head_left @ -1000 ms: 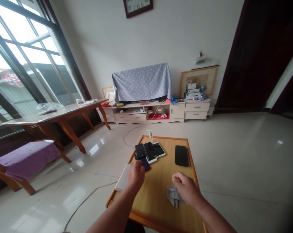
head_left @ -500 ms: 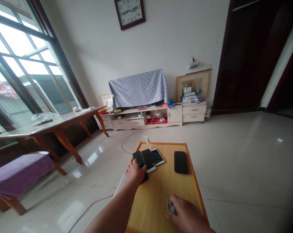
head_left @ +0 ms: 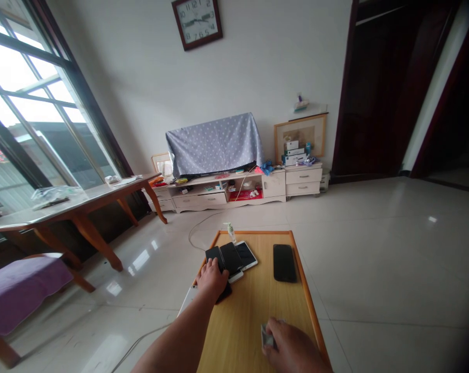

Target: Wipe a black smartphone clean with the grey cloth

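Note:
My left hand rests on a group of dark phones at the left side of a wooden table, its fingers bent over a black phone. Beside it lie another black phone and a white-framed phone, partly overlapping. Nearer the front, my right hand is closed on a small grey cloth-like item, low over the tabletop. One larger black phone lies by itself near the right edge. Whether my left fingers grip a phone or only press on it is unclear.
A small pump bottle stands at the table's far left corner. Beyond are a white cabinet with a cloth-covered object, a long side table and a purple-covered seat. A cable runs over the floor.
The whole view has shifted slightly, moving the scene left. Both hands stay in about the same places over the table, the right still holding the small grey item.

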Action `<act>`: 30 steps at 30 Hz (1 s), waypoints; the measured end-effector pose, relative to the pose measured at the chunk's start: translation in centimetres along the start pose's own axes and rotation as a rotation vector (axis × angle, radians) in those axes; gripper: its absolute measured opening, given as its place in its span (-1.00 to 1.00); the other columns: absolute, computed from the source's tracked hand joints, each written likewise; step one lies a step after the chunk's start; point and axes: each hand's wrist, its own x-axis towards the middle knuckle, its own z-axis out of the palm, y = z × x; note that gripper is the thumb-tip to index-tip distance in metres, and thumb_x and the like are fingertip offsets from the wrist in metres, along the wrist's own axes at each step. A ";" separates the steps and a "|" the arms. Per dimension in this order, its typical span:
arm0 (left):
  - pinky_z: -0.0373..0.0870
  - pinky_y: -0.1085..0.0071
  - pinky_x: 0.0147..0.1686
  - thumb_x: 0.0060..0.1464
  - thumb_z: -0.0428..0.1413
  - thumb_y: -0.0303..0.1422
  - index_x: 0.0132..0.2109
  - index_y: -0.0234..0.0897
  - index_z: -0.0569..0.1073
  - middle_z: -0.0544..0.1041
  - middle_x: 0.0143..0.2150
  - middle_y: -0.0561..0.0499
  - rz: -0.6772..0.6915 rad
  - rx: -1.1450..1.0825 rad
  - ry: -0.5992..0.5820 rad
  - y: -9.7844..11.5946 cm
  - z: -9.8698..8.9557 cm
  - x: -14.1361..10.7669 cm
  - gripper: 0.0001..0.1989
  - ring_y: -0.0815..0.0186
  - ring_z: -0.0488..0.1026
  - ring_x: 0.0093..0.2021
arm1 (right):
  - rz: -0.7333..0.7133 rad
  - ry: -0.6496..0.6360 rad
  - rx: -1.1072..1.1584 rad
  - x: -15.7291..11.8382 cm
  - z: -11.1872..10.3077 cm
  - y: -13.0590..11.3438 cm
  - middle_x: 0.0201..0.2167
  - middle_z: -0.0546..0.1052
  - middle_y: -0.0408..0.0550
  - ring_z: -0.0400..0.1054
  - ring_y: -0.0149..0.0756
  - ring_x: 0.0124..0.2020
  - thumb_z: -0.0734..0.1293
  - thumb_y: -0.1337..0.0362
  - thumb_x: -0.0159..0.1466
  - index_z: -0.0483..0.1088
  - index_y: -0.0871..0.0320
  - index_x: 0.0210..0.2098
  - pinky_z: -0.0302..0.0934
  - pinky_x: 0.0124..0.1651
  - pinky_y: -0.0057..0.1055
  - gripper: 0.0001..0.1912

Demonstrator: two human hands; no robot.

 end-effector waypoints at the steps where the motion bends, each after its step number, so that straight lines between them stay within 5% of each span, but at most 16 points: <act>1: 0.06 -0.06 0.30 0.15 0.00 -0.09 0.33 -0.16 0.24 0.18 0.45 -0.16 0.011 0.008 -0.008 0.0 0.1 0.0 -0.37 -0.05 0.10 0.41 | -0.001 0.005 -0.004 0.1 0.1 0.1 -0.20 0.60 -0.07 0.51 -0.15 -0.15 0.37 0.26 0.16 0.40 0.02 -0.22 0.13 -0.22 -0.39 -0.83; 12: 0.06 -0.01 0.26 0.22 -0.06 -0.16 0.27 -0.14 0.32 0.25 0.41 -0.16 0.085 0.068 -0.003 -0.2 -0.8 -3.4 -0.49 -0.04 0.20 0.35 | -0.046 0.050 -0.009 -0.2 0.6 0.3 -0.22 0.60 -0.10 0.49 -0.21 -0.17 0.32 0.24 0.23 0.39 0.01 -0.22 0.08 -0.24 -0.40 -0.89; 21: -0.14 -0.15 0.33 0.21 -0.05 -0.11 0.31 -0.24 0.29 0.22 0.43 -0.21 0.127 0.072 -0.001 -1.3 -0.8 -9.8 -0.41 -0.05 0.13 0.39 | -0.062 0.097 0.015 -0.3 1.4 1.1 -0.24 0.60 -0.14 0.47 -0.24 -0.18 0.35 0.26 0.18 0.39 0.00 -0.24 0.02 -0.24 -0.40 -0.87; 30: -0.18 -0.05 0.40 0.23 -0.05 -0.12 0.34 -0.28 0.31 0.23 0.43 -0.18 0.223 0.089 0.032 -2.0 -0.6 -15.7 -0.39 0.00 0.11 0.42 | -0.060 0.121 -0.012 -1.1 1.0 0.8 -0.30 0.57 -0.16 0.41 -0.30 -0.27 0.34 0.30 0.17 0.37 0.02 -0.30 -0.09 -0.32 -0.39 -0.90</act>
